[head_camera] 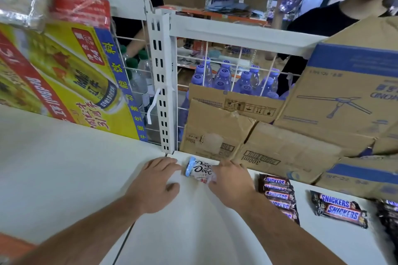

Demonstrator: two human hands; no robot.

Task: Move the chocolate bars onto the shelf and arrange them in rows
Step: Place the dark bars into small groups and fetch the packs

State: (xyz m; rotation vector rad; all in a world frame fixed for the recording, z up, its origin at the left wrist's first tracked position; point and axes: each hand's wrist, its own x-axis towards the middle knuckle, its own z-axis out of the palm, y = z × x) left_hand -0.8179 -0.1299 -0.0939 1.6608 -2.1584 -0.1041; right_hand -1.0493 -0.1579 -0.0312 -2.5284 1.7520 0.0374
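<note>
Shelf [64,168]: white, flat, backed by a wire grid.
Dove bars [199,170]: stacked at the back edge, between both hands.
Left hand [155,183]: fingers straight, tips at the bars' blue end.
Right hand [231,183]: covers their other end; grip hidden.
Snickers stack [277,194]: just right of that hand.
Snickers pair [340,208]: further right.
Cardboard boxes [280,148]: piled behind.

The white shelf [64,168] runs in two panels that meet at a dark seam; a yellow drinks carton [64,84] stands at its back left, and brown cardboard boxes [215,131] crowd its back right. Just in front of the boxes lie stacked Dove bars [201,170], the left hand [155,185] flat on the shelf at one end, the right hand [231,183] over the other; further right lie a row of Snickers bars [279,196], a Snickers pair [339,208] apart from it, and more dark bars [387,217] at the edge.
</note>
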